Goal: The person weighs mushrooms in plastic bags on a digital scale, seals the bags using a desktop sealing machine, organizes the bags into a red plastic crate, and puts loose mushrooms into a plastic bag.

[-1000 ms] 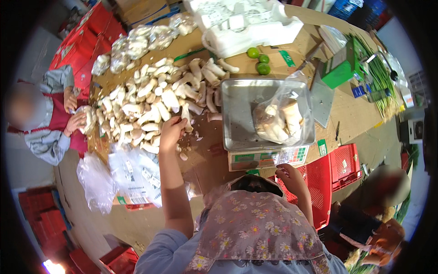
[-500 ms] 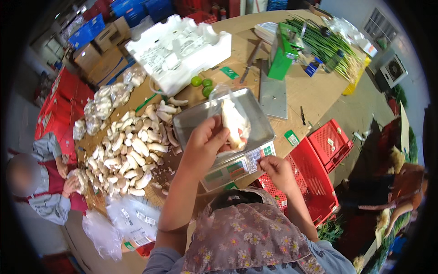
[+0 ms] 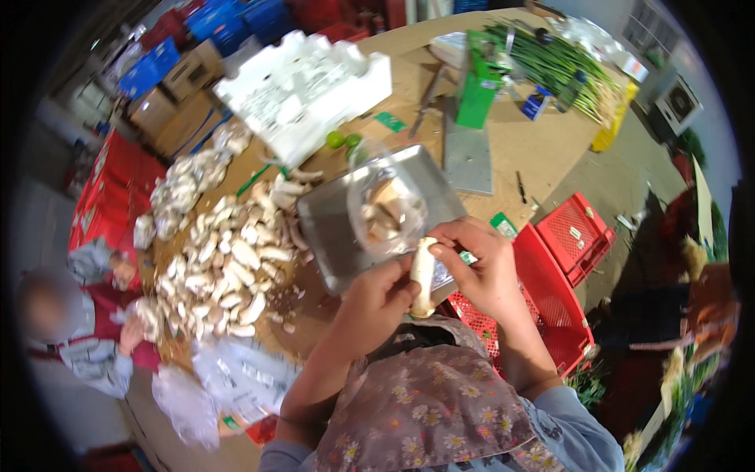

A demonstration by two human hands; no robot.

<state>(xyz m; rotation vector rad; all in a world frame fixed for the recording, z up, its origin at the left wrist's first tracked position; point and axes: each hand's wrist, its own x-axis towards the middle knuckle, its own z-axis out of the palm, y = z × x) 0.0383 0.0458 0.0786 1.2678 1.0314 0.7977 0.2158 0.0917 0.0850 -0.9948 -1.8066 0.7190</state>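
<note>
Close in front of my apron, a king oyster mushroom [image 3: 422, 277] is held upright between both hands. My left hand [image 3: 376, 305] grips its lower side. The fingers and thumb of my right hand [image 3: 478, 263] pinch its upper end. Just beyond them, a clear plastic bag [image 3: 409, 211] with several mushroom pieces in it lies in a grey metal tray [image 3: 324, 228]. My hands partly hide the weighing scale under the tray. To the left, a large heap of king oyster mushrooms [image 3: 224, 267] is spread over the table.
A white foam box [image 3: 291, 118], green limes [image 3: 336, 139] and filled bags [image 3: 177, 189] stand farther back. Beyond the tray are a green box [image 3: 477, 86], spring onions [image 3: 543, 67] and a knife [image 3: 521, 187]. Red crates [image 3: 543, 299] sit at right. A co-worker [image 3: 102, 315] handles a bag at left.
The mushroom has moved from above the tray toward my body. My right hand has come up and taken hold of it too. The bag now shows in the tray, apart from my hands.
</note>
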